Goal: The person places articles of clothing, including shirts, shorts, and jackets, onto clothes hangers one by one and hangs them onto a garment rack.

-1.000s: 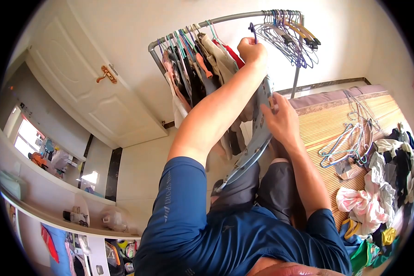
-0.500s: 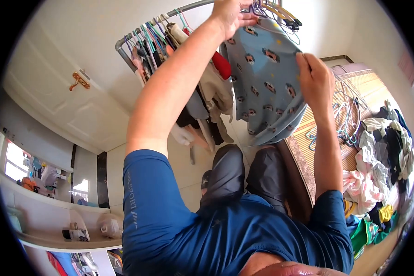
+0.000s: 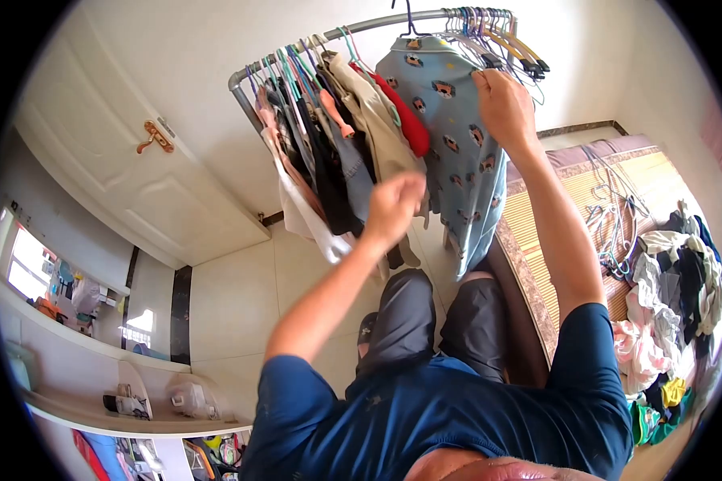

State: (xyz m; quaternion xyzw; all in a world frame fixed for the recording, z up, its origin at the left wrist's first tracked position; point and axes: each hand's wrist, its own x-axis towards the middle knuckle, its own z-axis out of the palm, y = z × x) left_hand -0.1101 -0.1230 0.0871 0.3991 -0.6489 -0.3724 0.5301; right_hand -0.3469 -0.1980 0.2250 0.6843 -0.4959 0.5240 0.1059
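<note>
A grey-blue shirt [image 3: 457,120] with a repeated animal-face print hangs on a dark purple hanger [image 3: 411,29]. The hanger's hook is up at the rail, but I cannot tell if it rests on it. At the shirt's right shoulder, my right hand [image 3: 507,112] is closed, pinching the cloth. My left hand [image 3: 395,210] is in front of the shirt's left side and a beige garment [image 3: 369,112]. Its fingers look curled but are smeared by motion, so whether they hold cloth is unclear.
The grey clothes rail [image 3: 369,26] carries several hung garments on the left and bare hangers [image 3: 489,36] at right. A bed with a woven mat [image 3: 541,240] holds loose hangers [image 3: 618,204] and a clothes pile [image 3: 674,280]. A white door [image 3: 128,136] stands left.
My left hand has come down from the hanger to the shirt's left side. The shirt now hangs more upright and front-on, with my right hand still at its shoulder. My view has shifted slightly.
</note>
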